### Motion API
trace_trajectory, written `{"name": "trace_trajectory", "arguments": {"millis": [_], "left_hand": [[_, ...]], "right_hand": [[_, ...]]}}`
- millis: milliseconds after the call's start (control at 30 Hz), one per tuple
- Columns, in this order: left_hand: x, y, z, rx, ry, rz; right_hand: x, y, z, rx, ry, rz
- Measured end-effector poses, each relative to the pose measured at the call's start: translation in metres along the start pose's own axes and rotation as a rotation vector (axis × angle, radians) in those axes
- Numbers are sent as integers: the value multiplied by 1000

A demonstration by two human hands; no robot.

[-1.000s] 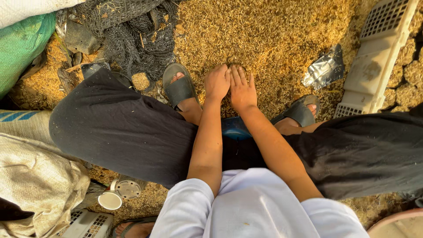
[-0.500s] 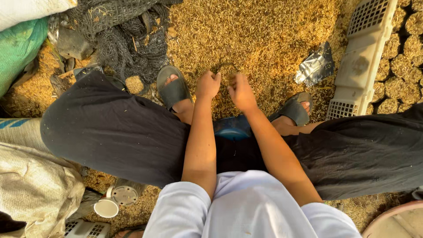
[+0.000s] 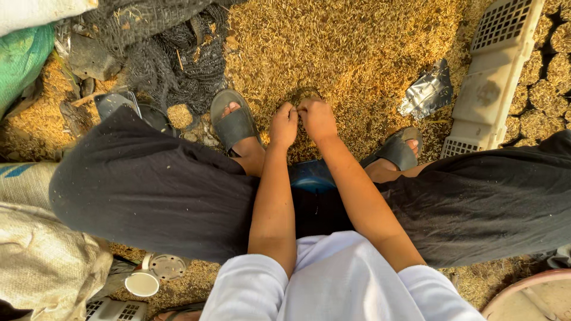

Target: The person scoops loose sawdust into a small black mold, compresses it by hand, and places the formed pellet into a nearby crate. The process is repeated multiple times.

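I look down between my knees at a bed of golden rice husk (image 3: 345,53) on the ground. My left hand (image 3: 283,125) and my right hand (image 3: 317,119) are side by side, knuckles touching, fingers curled down into the husk between my feet. Both hands are closed around a small clump of husk (image 3: 300,98). My feet wear dark slide sandals, the left sandal (image 3: 233,122) beside the left hand and the right sandal (image 3: 397,150) to the right. A blue low stool (image 3: 312,175) shows under me.
A white perforated plastic tray (image 3: 496,77) lies at the upper right next to round husk plugs (image 3: 550,83). A crumpled silver foil bag (image 3: 427,90) lies nearby. Black netting (image 3: 172,53), a green sack (image 3: 21,65), a burlap sack (image 3: 41,261) and a small white cup (image 3: 141,284) are at the left.
My hands were flat with fingers spread on the husk; now they have drawn together and curled shut on a clump.
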State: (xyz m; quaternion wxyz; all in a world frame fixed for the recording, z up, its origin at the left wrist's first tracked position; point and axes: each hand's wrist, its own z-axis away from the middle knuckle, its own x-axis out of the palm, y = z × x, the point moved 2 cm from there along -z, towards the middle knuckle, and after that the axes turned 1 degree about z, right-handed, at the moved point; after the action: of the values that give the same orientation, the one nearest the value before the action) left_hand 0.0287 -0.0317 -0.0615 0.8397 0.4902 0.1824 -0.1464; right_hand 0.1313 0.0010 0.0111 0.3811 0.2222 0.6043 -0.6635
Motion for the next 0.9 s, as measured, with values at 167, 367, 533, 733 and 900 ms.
{"name": "trace_trajectory", "arguments": {"millis": [167,367,533,733,900], "left_hand": [[0,8,5,142,94,-40],[-14,13,-18,-80,184,-29],[-20,13,-28,41,328,188],[-9,31,-26,290,-64,90],[-10,49,-34,440,-270,-64]], "right_hand": [[8,5,-3,32,-24,101],[4,7,37,-201,-5,134],[18,-15,73,-264,116,47],[18,19,51,496,232,-496],[15,43,43,913,-42,-1178]]}}
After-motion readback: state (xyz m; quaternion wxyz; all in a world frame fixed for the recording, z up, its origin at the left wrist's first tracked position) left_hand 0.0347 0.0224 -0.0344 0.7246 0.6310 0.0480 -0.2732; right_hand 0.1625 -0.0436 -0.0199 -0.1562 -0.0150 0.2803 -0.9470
